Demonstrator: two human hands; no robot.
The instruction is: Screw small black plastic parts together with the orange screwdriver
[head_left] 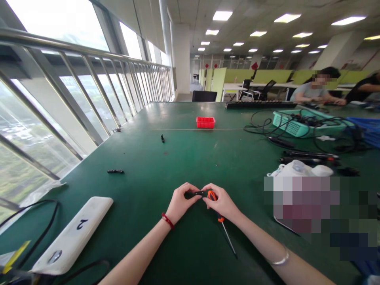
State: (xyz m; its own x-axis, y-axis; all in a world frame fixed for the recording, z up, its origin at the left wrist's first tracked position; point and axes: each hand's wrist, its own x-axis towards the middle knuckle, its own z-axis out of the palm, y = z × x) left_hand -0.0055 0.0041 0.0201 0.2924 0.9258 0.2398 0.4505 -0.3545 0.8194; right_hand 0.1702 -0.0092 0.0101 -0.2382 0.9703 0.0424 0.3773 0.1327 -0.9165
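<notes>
Above the green table, my left hand (183, 200) pinches a small dark elongated part (199, 193) between thumb and fingertips. My right hand (221, 201) is closed beside it, its fingertips at the part's right end. Tucked in the right palm is a screwdriver (219, 217) with an orange and black handle; its metal shaft slants down to the right, away from the part. The handle's middle is hidden by the hand. Farther off to the left, a similar black piece (115, 171) and a smaller black piece (162, 138) lie on the table.
A white oblong case marked 2 (74, 233) lies at left by a black cable. At the back stands a red bin (205, 122). A teal basket (292, 128) with cables, black tools (308, 157) and a white jug (297, 170) are at right. People sit beyond.
</notes>
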